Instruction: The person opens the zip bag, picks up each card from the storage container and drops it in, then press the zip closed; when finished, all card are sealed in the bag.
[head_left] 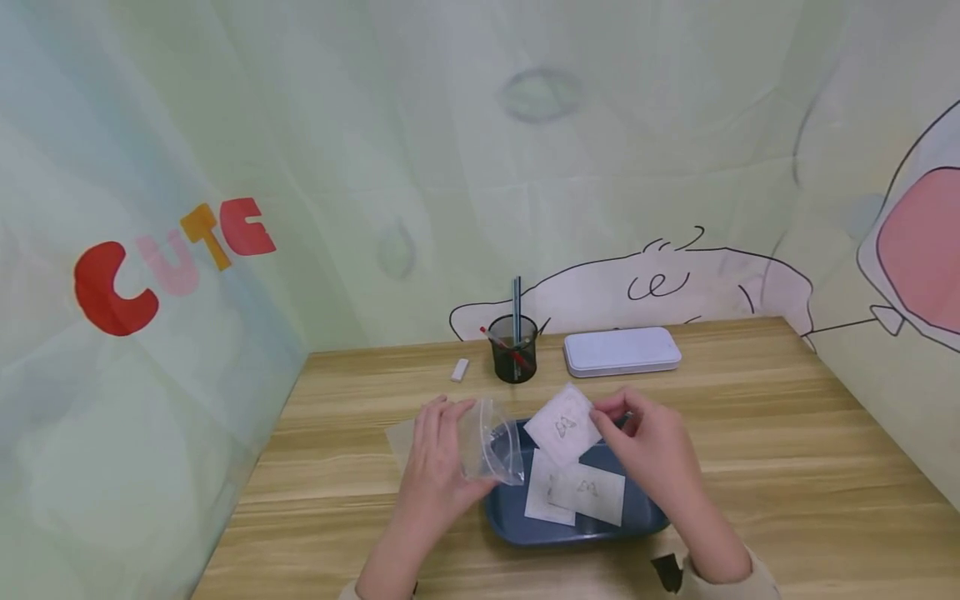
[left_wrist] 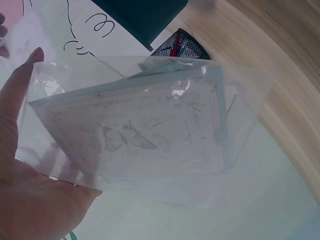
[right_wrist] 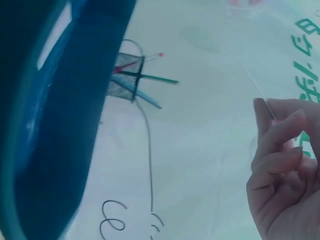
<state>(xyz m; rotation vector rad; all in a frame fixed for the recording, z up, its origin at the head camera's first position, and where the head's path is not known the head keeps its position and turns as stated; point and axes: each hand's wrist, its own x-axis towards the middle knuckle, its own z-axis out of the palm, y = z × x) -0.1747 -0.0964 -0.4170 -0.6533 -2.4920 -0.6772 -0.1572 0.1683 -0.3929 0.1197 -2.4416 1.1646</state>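
Note:
My left hand [head_left: 435, 471] holds a clear zip bag [head_left: 504, 454] by its sides, its mouth facing right over the left end of a dark blue tray [head_left: 504, 525]. Through the plastic, the left wrist view shows a butterfly-printed paper [left_wrist: 165, 135] inside the bag. Between thumb and fingertips, my right hand [head_left: 656, 442] pinches the right corner of a white square of paper [head_left: 558, 437] with a small butterfly print. That square is raised above the tray's far side. Two more papers, a pale one [head_left: 551, 504] and a butterfly-printed one [head_left: 603, 493], overlap inside the tray.
Behind the tray stands a black mesh pen cup [head_left: 514, 358] with several pencils or pens. A white case [head_left: 622, 352] lies to its right, and a small white eraser [head_left: 460, 370] to its left. A printed cloth [head_left: 420, 167] hangs behind the wooden table [head_left: 780, 433].

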